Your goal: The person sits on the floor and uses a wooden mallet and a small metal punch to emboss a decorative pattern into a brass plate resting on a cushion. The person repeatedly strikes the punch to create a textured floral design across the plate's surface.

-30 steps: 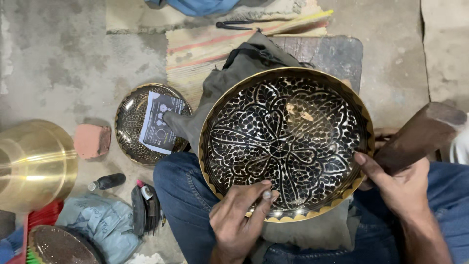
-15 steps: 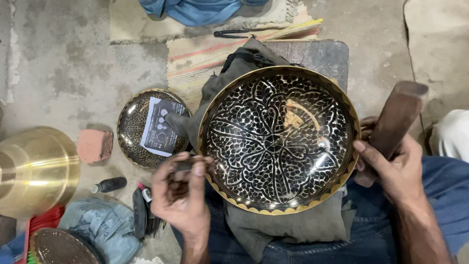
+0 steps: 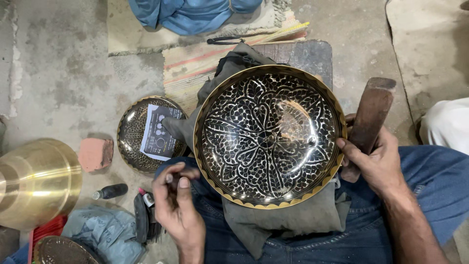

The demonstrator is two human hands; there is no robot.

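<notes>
Head view looks straight down on a large engraved bowl [image 3: 269,136], black inside with a pale flower pattern and a golden scalloped rim, which sits on a grey-green cloth [image 3: 288,222] over the person's lap in blue jeans. The right hand [image 3: 376,164] is closed around a dark wooden mallet [image 3: 369,122], whose thick handle points up and away, and its thumb touches the right rim of the bowl. The left hand [image 3: 177,203] is just beside the lower left rim, not touching it; its fingers are curled together and seem to pinch something small, but I cannot tell what it is. On the concrete floor [image 3: 58,73] to the left lies a smaller engraved plate [image 3: 132,146] with a printed paper [image 3: 161,132] on it. Near it are a reddish block [image 3: 95,154], a shiny brass vessel [image 3: 36,181] and a small dark bottle [image 3: 111,191]. Blue fabric [image 3: 190,14] lies at the top.
</notes>
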